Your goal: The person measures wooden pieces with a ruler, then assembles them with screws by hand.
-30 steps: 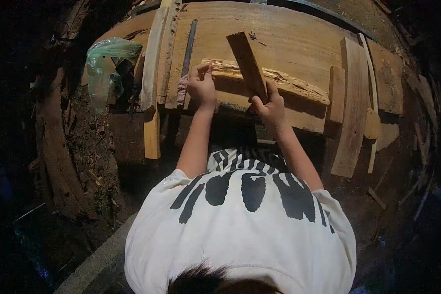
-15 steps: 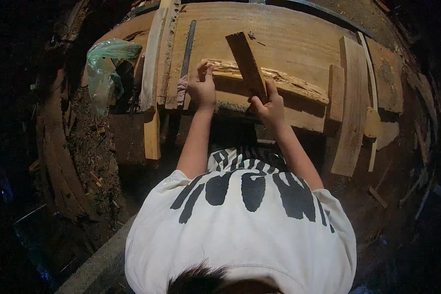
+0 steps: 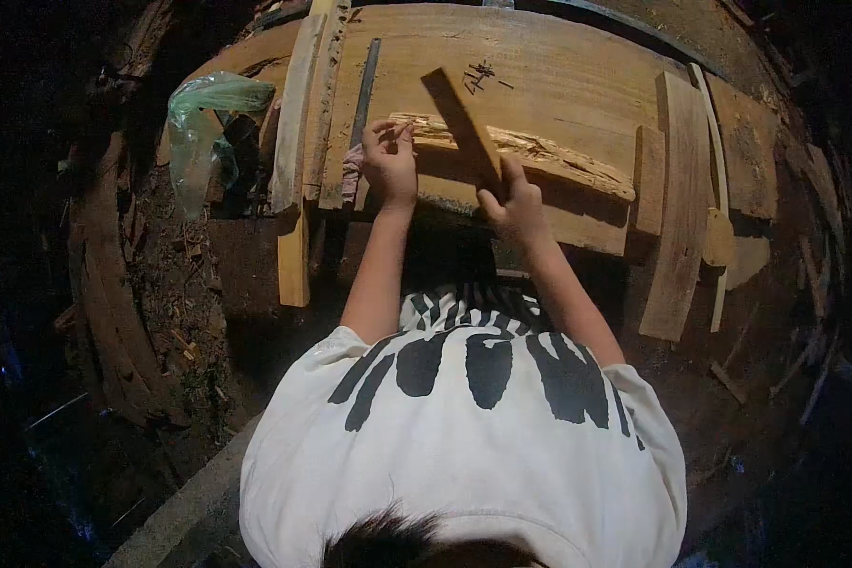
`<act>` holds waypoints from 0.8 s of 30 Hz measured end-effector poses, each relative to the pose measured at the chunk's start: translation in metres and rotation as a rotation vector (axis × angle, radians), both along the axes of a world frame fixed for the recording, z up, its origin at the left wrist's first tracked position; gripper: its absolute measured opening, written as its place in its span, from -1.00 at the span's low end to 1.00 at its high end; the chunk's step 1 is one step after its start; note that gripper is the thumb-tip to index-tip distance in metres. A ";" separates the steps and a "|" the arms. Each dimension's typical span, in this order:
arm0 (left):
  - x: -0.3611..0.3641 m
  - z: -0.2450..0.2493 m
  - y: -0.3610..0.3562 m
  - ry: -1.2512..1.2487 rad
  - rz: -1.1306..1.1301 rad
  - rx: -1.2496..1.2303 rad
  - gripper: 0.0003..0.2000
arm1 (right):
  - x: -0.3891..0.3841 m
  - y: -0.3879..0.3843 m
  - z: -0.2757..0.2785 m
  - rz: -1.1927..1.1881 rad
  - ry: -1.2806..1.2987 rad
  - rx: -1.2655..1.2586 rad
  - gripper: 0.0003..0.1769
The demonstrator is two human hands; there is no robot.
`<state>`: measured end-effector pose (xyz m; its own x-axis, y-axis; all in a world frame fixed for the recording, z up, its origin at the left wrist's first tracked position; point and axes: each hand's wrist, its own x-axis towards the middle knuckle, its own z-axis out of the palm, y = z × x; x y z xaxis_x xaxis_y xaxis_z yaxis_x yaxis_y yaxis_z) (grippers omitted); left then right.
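In my right hand (image 3: 521, 206) is a flat, dark wooden slat (image 3: 462, 128), gripped by its lower end and tilted up to the left. My left hand (image 3: 390, 168) is at the left end of a long wooden piece (image 3: 563, 161) with a rough, chipped top edge. Its fingers are curled with the thumb against them; what they hold, if anything, cannot be made out. The rough piece lies across a wide plank (image 3: 577, 71), and the slat crosses in front of it. Dark marks (image 3: 478, 78) show on the plank beside the slat's upper end.
A thin dark bar (image 3: 364, 95) and a crumpled cloth (image 3: 352, 173) lie left of my left hand. Beyond are upright boards (image 3: 298, 114) and a green plastic bag (image 3: 220, 93). At the right stand a small block (image 3: 648, 180) and a longer board (image 3: 677, 208).
My right hand has shifted slightly left with the slat, whose top end has swung left and uncovered more of the dark marks. My left hand and the rough piece have hardly moved.
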<state>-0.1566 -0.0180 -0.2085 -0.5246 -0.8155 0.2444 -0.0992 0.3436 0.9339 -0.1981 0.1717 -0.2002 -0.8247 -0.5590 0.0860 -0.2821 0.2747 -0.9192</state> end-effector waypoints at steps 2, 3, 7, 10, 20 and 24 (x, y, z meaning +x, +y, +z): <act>0.000 0.001 -0.001 -0.008 -0.006 0.065 -0.70 | 0.005 -0.003 0.016 0.022 0.044 0.089 -0.43; 0.001 0.001 -0.002 -0.017 -0.015 0.132 -0.68 | 0.008 -0.005 0.027 0.060 0.063 0.165 -0.43; -0.001 -0.022 -0.015 0.119 -0.055 0.043 -0.66 | 0.014 -0.013 0.057 0.107 0.113 0.458 -0.47; -0.001 -0.020 -0.014 0.010 -0.020 0.173 -0.83 | 0.014 -0.010 0.057 0.103 0.146 0.301 -0.48; -0.003 -0.023 -0.006 0.003 0.050 -0.427 -0.73 | 0.016 -0.007 0.054 0.120 0.083 0.242 -0.47; -0.002 -0.030 -0.011 0.071 0.072 -0.657 -0.78 | 0.016 -0.006 0.048 0.112 0.143 0.259 -0.49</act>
<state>-0.1584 -0.0289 -0.2388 -0.4388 -0.5178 0.7344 -0.0890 0.8383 0.5379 -0.1817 0.1657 -0.1521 -0.7468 -0.6639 0.0396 -0.4451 0.4546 -0.7715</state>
